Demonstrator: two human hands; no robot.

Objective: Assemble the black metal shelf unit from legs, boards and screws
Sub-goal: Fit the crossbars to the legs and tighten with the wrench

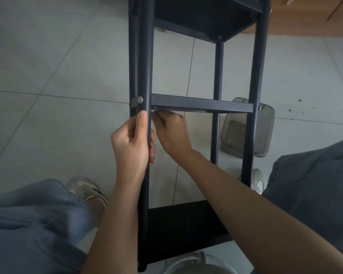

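Observation:
The black metal shelf unit lies tipped toward me between my knees. My left hand [132, 144] is wrapped around its near left leg [147, 56], thumb up along the tube. Just above it a silver screw head [140, 99] sits in a bracket on that leg. My right hand [171, 130] reaches under the middle board [202, 105] and pinches a small pale part at the board's left corner, next to the leg; what it holds is mostly hidden. A far board [202, 18] and a near board [182, 228] are fixed between the legs.
A clear plastic container [265, 133] lies on the tiled floor behind the right leg [255, 95]. My knees in grey trousers and two pale sneakers flank the unit. A wooden cabinet front [309, 16] stands at top right. A pale round object [188, 264] sits at the bottom edge.

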